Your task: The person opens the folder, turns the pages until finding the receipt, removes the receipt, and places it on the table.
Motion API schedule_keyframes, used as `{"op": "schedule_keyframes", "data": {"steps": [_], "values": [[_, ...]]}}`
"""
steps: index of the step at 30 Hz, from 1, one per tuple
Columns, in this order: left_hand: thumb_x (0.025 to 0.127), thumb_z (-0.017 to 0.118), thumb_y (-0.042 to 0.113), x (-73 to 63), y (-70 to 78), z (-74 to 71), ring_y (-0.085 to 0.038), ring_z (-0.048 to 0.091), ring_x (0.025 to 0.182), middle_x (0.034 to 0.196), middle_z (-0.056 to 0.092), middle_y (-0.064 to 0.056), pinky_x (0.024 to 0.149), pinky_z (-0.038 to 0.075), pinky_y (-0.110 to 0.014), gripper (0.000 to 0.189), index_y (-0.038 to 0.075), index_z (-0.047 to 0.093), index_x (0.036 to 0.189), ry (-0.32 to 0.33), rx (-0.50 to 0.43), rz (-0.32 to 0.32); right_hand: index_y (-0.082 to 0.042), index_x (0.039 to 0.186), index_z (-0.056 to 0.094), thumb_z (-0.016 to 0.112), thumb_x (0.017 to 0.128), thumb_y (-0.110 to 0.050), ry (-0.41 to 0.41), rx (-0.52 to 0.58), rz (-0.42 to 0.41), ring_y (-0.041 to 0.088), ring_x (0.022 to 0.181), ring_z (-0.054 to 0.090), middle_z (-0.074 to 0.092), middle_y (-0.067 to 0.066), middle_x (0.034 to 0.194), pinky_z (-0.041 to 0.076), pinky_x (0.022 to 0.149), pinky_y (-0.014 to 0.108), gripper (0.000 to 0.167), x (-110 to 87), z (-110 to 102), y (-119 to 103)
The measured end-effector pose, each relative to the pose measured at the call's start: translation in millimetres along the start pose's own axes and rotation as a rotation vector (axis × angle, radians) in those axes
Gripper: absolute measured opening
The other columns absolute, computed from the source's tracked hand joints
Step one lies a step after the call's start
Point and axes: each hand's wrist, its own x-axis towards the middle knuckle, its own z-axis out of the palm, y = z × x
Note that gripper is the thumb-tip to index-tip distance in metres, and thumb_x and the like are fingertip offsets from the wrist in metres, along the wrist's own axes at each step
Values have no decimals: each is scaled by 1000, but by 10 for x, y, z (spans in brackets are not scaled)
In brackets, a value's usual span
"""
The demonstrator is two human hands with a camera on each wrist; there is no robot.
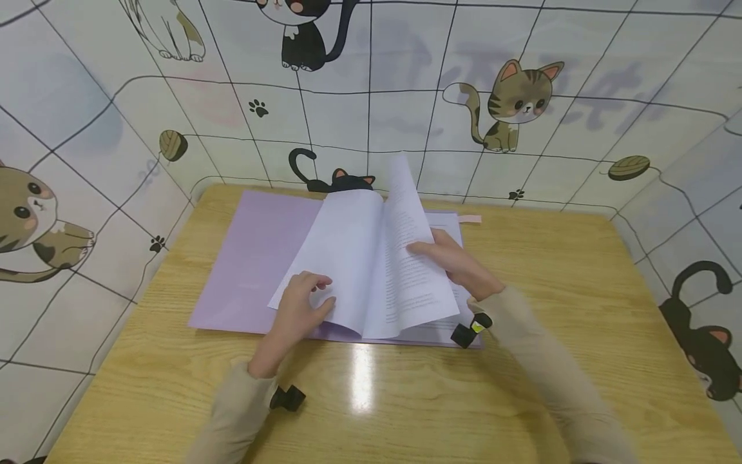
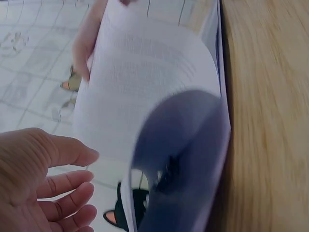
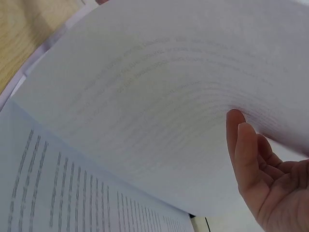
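Note:
A purple folder (image 1: 255, 258) lies spread on the table with a stack of printed sheets in it. Some sheets (image 1: 342, 251) are turned over to the left, their blank side up and their lower edge curling. A printed sheet (image 1: 417, 277) stands raised and bowed near the middle. My right hand (image 1: 458, 261) pinches its right edge, thumb on the printed face and fingers behind. In the right wrist view, fingertips (image 3: 235, 116) press against the bowed paper. My left hand (image 1: 301, 303) is over the turned sheets' lower left, fingers loosely bent, with nothing in its grasp.
The wooden table (image 1: 556, 290) extends around the folder. A pink tab (image 1: 470, 219) sticks out at the folder's upper right. Behind stands a wall (image 1: 406, 116) covered in a cat print with grid lines. Small black devices (image 1: 288, 398) sit on both wrists.

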Motion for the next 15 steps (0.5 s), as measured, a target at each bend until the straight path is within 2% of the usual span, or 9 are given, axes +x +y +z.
{"op": "schedule_keyframes", "data": {"steps": [3,7,11,15], "values": [[70,75,0,11,154,65,-27,52,81,85,60,-13,69,42,-34,28,-2,63,95,11,-44,86,0,140,31,49,91,-12,0,-5,-18,26,86,64,53,23,111,54,72,44,53,58,77,-9],[68,79,6,21,353,139,-25,51,86,90,59,-10,73,43,-33,35,1,62,99,-25,-91,159,-1,140,31,49,90,-13,10,-11,-28,25,84,64,53,23,111,54,71,43,54,111,162,-13],[65,82,13,17,524,212,-23,50,91,98,57,-8,75,45,-32,47,2,59,104,-53,-76,181,1,139,33,49,89,-11,-3,-12,-56,26,85,63,53,23,112,54,71,41,53,152,235,-9],[61,85,18,8,654,294,-24,49,93,102,53,-9,77,46,-32,57,2,55,107,-29,-39,189,2,138,34,47,90,-10,-24,-32,-91,26,86,63,53,26,114,54,72,41,52,189,294,3]]}}
